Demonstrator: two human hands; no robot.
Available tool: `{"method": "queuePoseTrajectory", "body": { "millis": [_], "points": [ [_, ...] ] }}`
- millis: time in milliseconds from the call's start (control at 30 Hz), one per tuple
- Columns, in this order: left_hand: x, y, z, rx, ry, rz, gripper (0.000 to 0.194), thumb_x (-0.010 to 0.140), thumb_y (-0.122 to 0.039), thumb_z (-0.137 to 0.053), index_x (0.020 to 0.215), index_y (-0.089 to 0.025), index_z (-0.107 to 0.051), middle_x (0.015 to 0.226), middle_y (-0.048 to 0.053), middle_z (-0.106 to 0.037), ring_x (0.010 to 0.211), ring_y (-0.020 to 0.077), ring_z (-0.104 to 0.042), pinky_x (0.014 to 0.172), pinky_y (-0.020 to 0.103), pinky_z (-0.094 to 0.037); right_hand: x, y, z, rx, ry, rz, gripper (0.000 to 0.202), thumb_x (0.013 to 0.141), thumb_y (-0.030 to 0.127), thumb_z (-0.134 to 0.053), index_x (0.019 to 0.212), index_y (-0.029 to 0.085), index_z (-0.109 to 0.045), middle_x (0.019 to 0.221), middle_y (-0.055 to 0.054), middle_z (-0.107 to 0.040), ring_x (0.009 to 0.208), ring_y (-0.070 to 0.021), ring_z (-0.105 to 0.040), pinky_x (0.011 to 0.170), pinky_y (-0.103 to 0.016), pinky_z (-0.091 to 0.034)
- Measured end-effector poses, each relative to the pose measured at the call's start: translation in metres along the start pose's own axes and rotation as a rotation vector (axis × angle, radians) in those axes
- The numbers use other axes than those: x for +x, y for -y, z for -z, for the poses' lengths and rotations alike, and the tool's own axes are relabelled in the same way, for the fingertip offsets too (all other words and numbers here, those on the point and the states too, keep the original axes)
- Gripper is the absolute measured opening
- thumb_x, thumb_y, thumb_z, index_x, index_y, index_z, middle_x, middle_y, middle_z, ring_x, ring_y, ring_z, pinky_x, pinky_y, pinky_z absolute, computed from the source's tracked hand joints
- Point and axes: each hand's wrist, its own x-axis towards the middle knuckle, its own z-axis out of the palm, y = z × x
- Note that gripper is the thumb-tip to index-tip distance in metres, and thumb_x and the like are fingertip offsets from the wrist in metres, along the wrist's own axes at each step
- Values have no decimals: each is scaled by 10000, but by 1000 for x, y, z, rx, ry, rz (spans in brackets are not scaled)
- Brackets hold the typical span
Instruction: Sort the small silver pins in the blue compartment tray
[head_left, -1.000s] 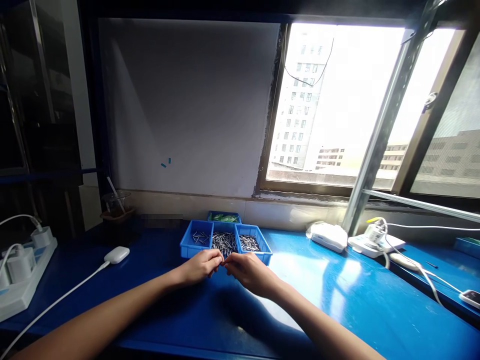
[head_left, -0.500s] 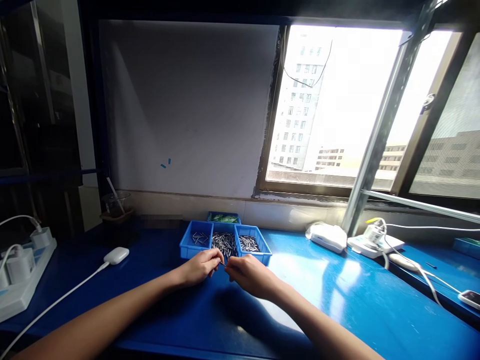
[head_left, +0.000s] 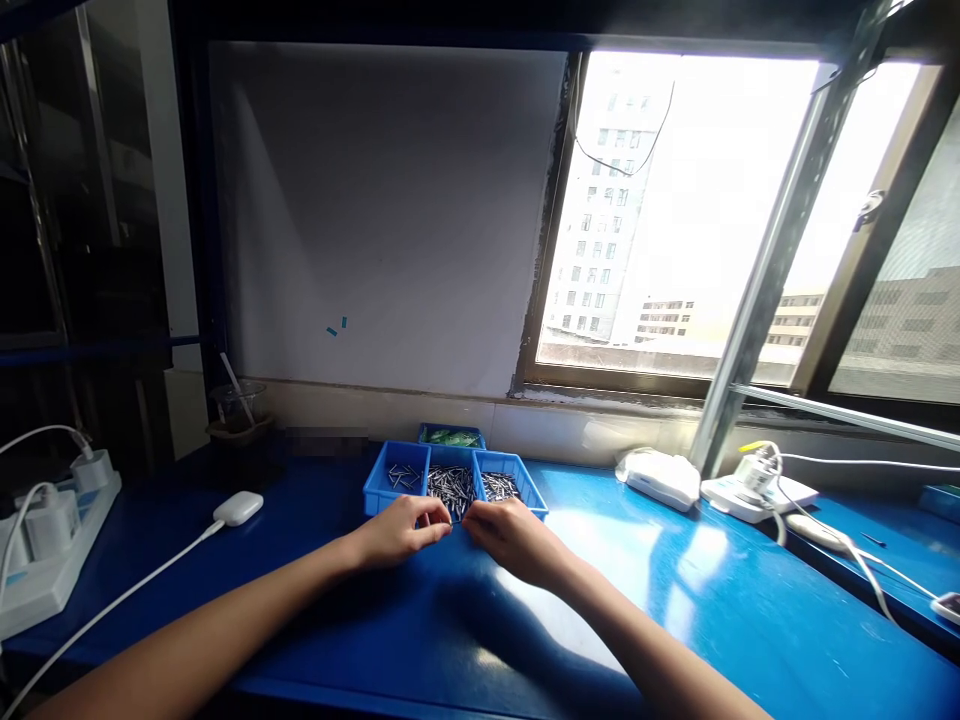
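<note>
Three blue bins stand side by side on the blue table. The left bin (head_left: 377, 494) holds several small dark metal pieces, the middle bin (head_left: 451, 490) a dense pile of them, and the right bin (head_left: 531, 492) a smaller pile. My left hand (head_left: 405, 527) is at the front of the left and middle bins, thumb and fingers pinched together. Just beside it, my right hand (head_left: 510, 537) is closed in front of the right bin. A narrow gap separates the fingertips. Whatever either hand holds is too small to make out.
Behind the bins is another blue bin (head_left: 451, 437) with green contents. A white charging case (head_left: 239, 508) with a cable lies left, near a power strip (head_left: 45, 590). A cup (head_left: 241, 410) stands back left. White devices (head_left: 660, 478) and another power strip (head_left: 757, 490) are at right.
My hands have moved slightly apart at the fingertips; the thin piece seen between them before no longer spans the gap. The whole view has shifted a little.
</note>
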Motion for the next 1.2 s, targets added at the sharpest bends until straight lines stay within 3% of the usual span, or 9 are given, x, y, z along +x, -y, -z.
{"method": "queuePoseTrajectory", "body": {
  "millis": [533, 700, 967, 1200],
  "points": [
    [-1, -2, 0, 116, 13, -77, 225, 858, -304, -530, 845, -153, -697, 749, 27, -655, 695, 153, -578, 622, 222, -422, -1, 2, -1, -33, -8, 100, 231, 872, 181, -463, 709, 182, -626, 572, 19, -546, 512, -100, -419, 534, -225, -316],
    [-2, -4, 0, 142, -54, -115, 179, 855, -264, -528, 841, -160, -673, 797, 26, -634, 737, 154, -570, 664, 232, -425, -1, 0, -5, -77, 88, 62, 219, 827, 125, -480, 625, 172, -553, 521, 35, -462, 481, -89, -354, 500, -222, -282],
    [-2, -5, -4, 60, -56, -130, 145, 840, -261, -553, 839, -158, -655, 820, 20, -606, 739, 144, -566, 632, 224, -417, -2, -4, -19, 40, 162, 131, 248, 890, 164, -414, 715, 167, -590, 599, 17, -554, 513, -92, -462, 529, -204, -330],
    [-2, -6, -6, -5, -73, -138, 111, 792, -209, -549, 846, -154, -628, 905, 31, -623, 805, 157, -579, 635, 215, -448, 0, -4, -18, 66, 188, 20, 286, 909, 224, -455, 699, 157, -637, 594, 5, -609, 527, -97, -513, 527, -201, -345]
  ]
}}
